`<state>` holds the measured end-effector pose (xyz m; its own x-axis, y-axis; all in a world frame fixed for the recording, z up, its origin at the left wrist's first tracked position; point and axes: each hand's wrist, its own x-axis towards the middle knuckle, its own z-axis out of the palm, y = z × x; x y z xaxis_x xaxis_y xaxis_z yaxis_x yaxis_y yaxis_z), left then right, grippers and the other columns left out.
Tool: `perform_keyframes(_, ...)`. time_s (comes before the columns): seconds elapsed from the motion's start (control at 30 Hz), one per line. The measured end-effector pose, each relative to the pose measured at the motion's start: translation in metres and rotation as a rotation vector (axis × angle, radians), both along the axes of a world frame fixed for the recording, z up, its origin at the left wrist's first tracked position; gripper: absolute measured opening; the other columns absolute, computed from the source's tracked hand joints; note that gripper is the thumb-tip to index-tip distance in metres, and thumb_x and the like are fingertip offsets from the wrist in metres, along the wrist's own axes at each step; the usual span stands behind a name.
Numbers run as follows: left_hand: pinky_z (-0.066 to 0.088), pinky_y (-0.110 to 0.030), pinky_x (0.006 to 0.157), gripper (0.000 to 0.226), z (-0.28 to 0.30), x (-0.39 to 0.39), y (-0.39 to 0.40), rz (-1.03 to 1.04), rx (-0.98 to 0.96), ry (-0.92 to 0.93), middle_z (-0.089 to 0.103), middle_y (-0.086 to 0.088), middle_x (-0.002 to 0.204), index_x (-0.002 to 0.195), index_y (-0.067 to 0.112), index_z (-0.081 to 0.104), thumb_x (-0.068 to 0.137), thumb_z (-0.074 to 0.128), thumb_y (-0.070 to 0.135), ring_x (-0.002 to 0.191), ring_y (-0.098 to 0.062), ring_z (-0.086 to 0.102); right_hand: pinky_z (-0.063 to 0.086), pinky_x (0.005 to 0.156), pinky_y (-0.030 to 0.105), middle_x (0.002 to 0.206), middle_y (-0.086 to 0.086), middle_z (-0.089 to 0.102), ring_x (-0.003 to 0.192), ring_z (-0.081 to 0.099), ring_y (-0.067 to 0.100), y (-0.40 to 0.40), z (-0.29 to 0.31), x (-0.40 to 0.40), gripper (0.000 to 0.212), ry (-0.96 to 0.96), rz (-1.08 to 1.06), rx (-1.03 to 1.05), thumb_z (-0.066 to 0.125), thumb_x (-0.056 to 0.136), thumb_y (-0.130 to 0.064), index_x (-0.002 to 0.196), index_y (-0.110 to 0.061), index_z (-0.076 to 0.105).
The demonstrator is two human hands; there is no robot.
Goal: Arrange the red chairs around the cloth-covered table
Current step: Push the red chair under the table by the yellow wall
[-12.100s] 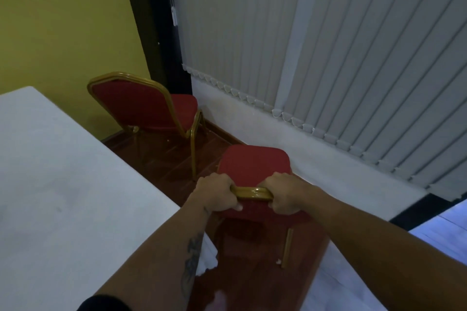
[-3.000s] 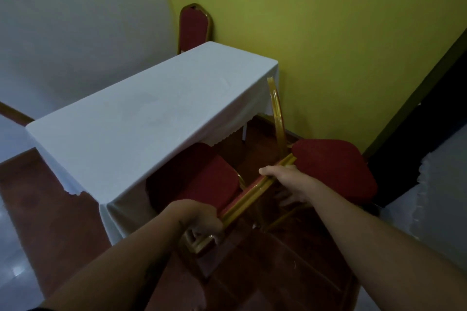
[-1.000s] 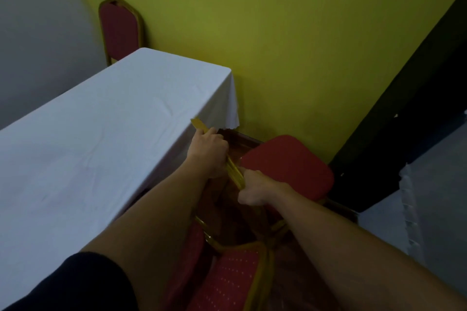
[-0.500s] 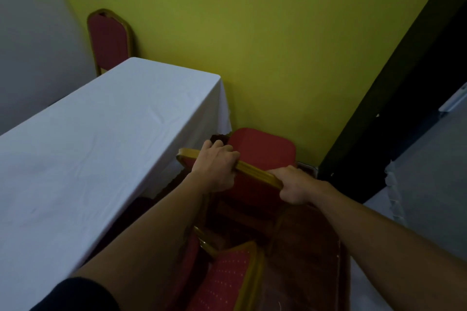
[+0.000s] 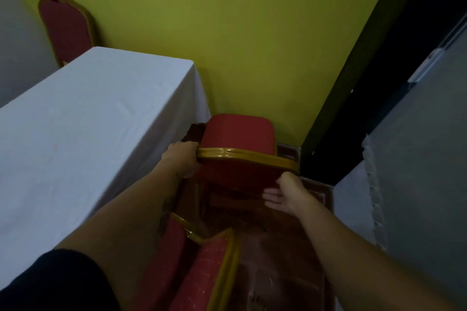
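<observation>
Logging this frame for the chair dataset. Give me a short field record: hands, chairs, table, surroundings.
left hand: gripping left end of the gold top rail
right hand: at right end of the rail, fingers loose, grip unclear
held chair: red seat, by the table's end, near the yellow wall
near chair: red, gold frame, bottom of frame
far chair: behind the table's far end
table: white cloth, bare top
floor: dark glossy wood

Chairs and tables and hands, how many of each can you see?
Red chairs: 3, the held chair, the near chair, the far chair
Cloth-covered table: 1
Hands: 2, the left hand, the right hand
Total: 6
</observation>
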<state>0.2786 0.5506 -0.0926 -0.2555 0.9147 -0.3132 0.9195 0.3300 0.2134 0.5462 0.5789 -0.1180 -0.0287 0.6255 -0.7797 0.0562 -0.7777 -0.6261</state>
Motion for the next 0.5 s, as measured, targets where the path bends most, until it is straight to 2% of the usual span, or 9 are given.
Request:
perform_keyframes(0.1, 0.055, -0.044, 0.082, 0.023, 0.002, 0.003, -0.003, -0.023, 0.017, 0.029, 0.065, -0.006, 0.1, 0.101, 0.021, 0.062, 0.081, 0.069, 0.03, 0.094, -0.029, 0.063, 0.05, 0.101, 0.058, 0.133, 0.028, 0.056, 0.12, 0.057, 0.04, -0.015, 0.016, -0.035, 0.019, 0.369, -0.073, 0.025, 0.042, 0.098, -0.007, 0.114, -0.003, 0.054)
perform_keyframes(0.2, 0.054, -0.043, 0.082, 0.023, 0.004, 0.006, -0.008, -0.044, -0.01, 0.056, 0.066, -0.006, 0.104, 0.105, 0.021, 0.062, 0.085, 0.068, 0.031, 0.096, -0.028, 0.063, 0.045, 0.107, 0.064, 0.139, 0.026, 0.046, 0.134, 0.048, 0.048, -0.015, 0.035, -0.055, 0.031, 0.568, -0.177, -0.006, 0.062, 0.094, -0.018, 0.121, -0.009, 0.052)
perform_keyframes(0.27, 0.053, -0.041, 0.082, 0.028, 0.005, 0.014, -0.014, -0.077, -0.031, 0.101, 0.065, -0.007, 0.108, 0.11, 0.02, 0.062, 0.086, 0.068, 0.034, 0.1, -0.03, 0.063, 0.043, 0.109, 0.066, 0.137, 0.025, 0.044, 0.136, 0.045, 0.05, -0.013, 0.043, -0.059, 0.049, 0.568, -0.257, -0.024, 0.072, 0.092, -0.024, 0.132, -0.011, 0.049)
perform_keyframes(0.33, 0.053, -0.042, 0.083, 0.034, 0.006, 0.025, -0.019, -0.114, -0.022, 0.15, 0.065, -0.009, 0.113, 0.114, 0.018, 0.064, 0.086, 0.067, 0.037, 0.105, -0.032, 0.063, 0.048, 0.105, 0.064, 0.136, 0.019, 0.046, 0.132, 0.048, 0.046, -0.01, 0.046, -0.059, 0.059, 0.48, -0.325, -0.02, 0.076, 0.09, -0.022, 0.141, -0.011, 0.048)
perform_keyframes(0.43, 0.051, -0.042, 0.083, 0.037, 0.009, 0.046, -0.03, -0.14, -0.003, 0.157, 0.065, -0.011, 0.116, 0.118, 0.016, 0.063, 0.088, 0.064, 0.037, 0.108, -0.035, 0.063, 0.054, 0.099, 0.06, 0.118, 0.012, 0.05, 0.114, 0.053, 0.035, -0.011, 0.05, -0.054, 0.055, 0.35, -0.452, 0.015, 0.073, 0.087, -0.009, 0.137, -0.008, 0.051)
perform_keyframes(0.5, 0.051, -0.044, 0.085, 0.037, 0.008, 0.062, -0.036, -0.139, 0.004, 0.13, 0.064, -0.01, 0.115, 0.118, 0.017, 0.062, 0.087, 0.063, 0.039, 0.107, -0.034, 0.063, 0.055, 0.098, 0.058, 0.106, 0.007, 0.053, 0.1, 0.055, 0.03, -0.017, 0.05, -0.055, 0.058, 0.271, -0.498, 0.055, 0.074, 0.087, -0.011, 0.138, -0.009, 0.049)
